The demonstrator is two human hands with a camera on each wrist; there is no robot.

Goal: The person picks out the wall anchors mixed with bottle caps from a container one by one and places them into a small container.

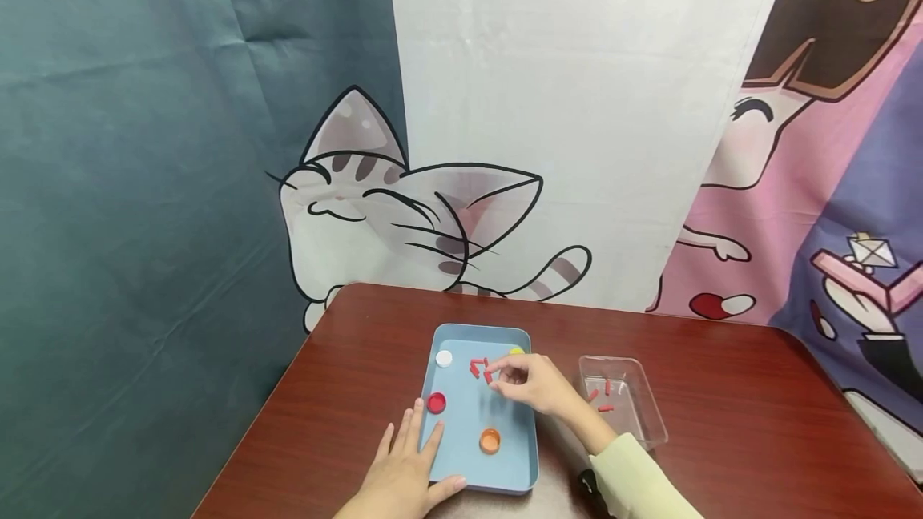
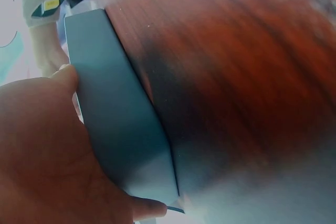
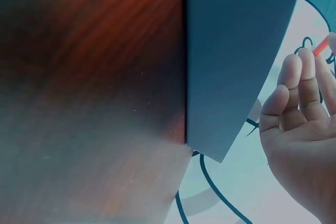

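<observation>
My right hand [image 1: 530, 383] is over the right part of a blue tray [image 1: 461, 463], its thumb and fingertips pinching a small red stick [image 3: 321, 45]. More short red sticks [image 1: 474, 371] lie on the tray floor right by those fingertips. With fingers spread and straight, my left hand [image 1: 404, 467] rests at the tray's near left corner. In the left wrist view, that hand [image 2: 63, 150] touches the tray's outer wall [image 2: 113, 98]. Round caps sit in the tray: white [image 1: 443, 359], red [image 1: 436, 403], orange [image 1: 490, 441], and a yellow one [image 1: 516, 351] partly hidden behind the right hand.
To the right of the tray stands a clear plastic box [image 1: 652, 415] with a few red sticks [image 1: 606, 408] inside. Both rest on a dark red-brown wooden table [image 1: 735, 415]. Behind it hangs a cloth backdrop [image 1: 584, 102] with a cartoon cat.
</observation>
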